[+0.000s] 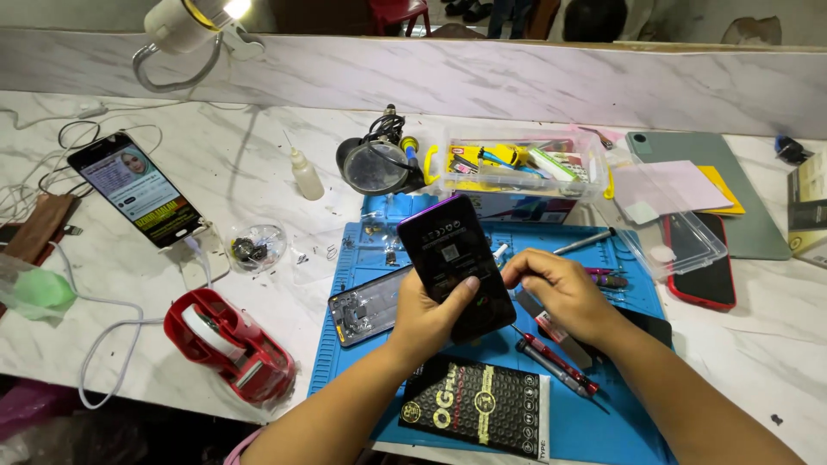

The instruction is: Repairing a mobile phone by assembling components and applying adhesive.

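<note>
Nearest you lies a black packet (476,403) on the blue mat (603,422). Your left hand (424,317) is clamped round the dark phone (455,258), held tilted above the mat's middle; your right hand (560,291) has its fingers pinched together at the phone's right edge. Keep the left grip firm and work the edge gently, clear of the screwdrivers (551,357) just right.

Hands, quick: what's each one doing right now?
Left hand: closed around a dark phone, held up over the blue mat.
Right hand: fingers curled at the phone's edge; contents can't be told.
</note>
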